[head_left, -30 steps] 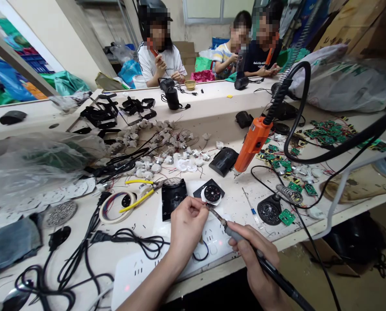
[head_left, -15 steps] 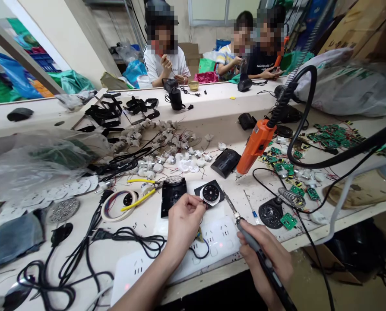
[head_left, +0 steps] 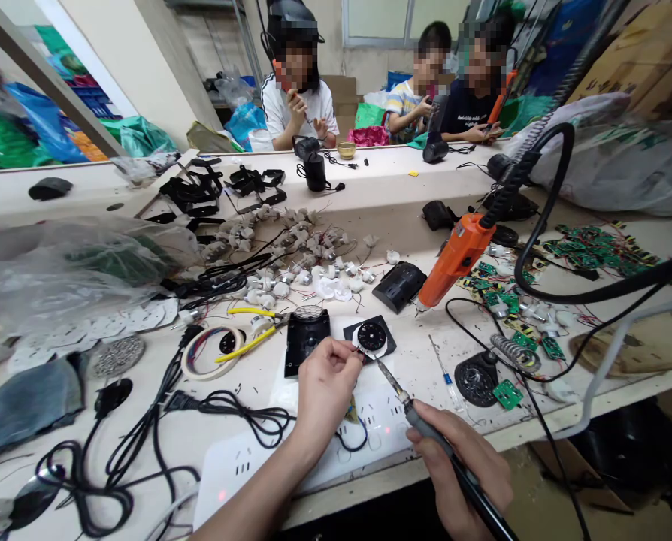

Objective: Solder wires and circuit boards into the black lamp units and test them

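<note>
My left hand (head_left: 325,379) pinches a thin wire end at its fingertips, just left of a black round part on a white disc (head_left: 370,337). My right hand (head_left: 464,462) grips a grey soldering iron (head_left: 426,421); its tip points up-left toward the left fingertips, a short gap away. A black square housing (head_left: 307,339) lies just beyond the left hand. Both hands hover over a white power strip (head_left: 370,421) at the bench's front edge.
An orange power screwdriver (head_left: 456,259) hangs on a coiled cable at the right. Yellow-handled pliers (head_left: 246,330), a tape roll (head_left: 212,352), black cables (head_left: 144,443), small motors (head_left: 291,255) and green circuit boards (head_left: 578,244) cover the bench. Three people sit across the bench.
The soldering iron tip left the left fingertips, swung right, and now comes back toward them. The left hand stays pinched in place. The view has shifted slightly.
</note>
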Motion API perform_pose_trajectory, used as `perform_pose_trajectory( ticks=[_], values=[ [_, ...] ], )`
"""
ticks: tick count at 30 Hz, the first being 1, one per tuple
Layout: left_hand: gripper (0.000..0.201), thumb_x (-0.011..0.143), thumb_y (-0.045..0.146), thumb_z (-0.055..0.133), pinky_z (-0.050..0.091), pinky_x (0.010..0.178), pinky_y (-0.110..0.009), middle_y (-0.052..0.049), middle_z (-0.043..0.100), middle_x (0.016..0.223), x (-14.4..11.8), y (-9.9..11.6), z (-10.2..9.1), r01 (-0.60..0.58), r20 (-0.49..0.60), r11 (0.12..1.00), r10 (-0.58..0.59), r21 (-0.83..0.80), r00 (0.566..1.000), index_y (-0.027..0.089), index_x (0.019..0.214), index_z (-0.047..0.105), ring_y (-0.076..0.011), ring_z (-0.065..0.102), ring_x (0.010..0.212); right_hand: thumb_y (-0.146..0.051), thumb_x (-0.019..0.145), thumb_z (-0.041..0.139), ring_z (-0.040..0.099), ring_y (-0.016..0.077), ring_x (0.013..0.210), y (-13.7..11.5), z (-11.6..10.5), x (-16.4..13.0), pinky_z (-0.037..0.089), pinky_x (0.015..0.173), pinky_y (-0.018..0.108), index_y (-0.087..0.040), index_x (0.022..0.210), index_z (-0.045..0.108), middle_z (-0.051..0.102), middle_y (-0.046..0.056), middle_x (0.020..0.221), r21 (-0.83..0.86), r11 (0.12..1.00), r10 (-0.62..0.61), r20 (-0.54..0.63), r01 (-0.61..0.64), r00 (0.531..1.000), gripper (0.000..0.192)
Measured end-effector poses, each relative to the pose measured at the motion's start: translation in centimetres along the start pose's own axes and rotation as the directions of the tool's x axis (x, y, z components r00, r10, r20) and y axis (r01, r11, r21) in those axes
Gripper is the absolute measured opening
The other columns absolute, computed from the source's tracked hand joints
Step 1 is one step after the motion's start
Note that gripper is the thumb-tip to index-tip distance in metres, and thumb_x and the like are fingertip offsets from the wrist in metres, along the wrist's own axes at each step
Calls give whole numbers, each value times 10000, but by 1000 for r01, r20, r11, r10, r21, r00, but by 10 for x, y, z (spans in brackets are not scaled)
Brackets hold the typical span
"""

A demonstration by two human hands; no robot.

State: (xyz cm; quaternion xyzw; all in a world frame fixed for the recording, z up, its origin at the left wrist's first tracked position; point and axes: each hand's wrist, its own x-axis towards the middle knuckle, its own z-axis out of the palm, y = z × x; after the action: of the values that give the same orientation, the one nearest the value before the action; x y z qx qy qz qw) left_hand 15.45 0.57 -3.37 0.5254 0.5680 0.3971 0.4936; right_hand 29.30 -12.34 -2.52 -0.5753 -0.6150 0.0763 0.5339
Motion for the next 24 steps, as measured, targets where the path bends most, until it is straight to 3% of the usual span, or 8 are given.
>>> perform_pose_trajectory(
  ticks=[11,24],
  values=[
    [104,674,271,586,519,717,-316,-60,694,882,-1,1,1,-17,2,999,17,33,1000,203,603,551,-201,671,788,-202,928,576,729,147,704,5,21,2,610,688,240,-223,1146,650,752,17,883,-3,997,79,-23,-79,997,231],
    [107,662,258,585,529,737,-327,-64,698,898,-2,5,1,-2,1,1000,2,8,1000,201,585,535,-203,684,780,-240,915,590,735,169,699,9,29,2,619,718,281,-208,1114,687,763,33,884,6,994,107,-73,-106,992,223]
  ],
)
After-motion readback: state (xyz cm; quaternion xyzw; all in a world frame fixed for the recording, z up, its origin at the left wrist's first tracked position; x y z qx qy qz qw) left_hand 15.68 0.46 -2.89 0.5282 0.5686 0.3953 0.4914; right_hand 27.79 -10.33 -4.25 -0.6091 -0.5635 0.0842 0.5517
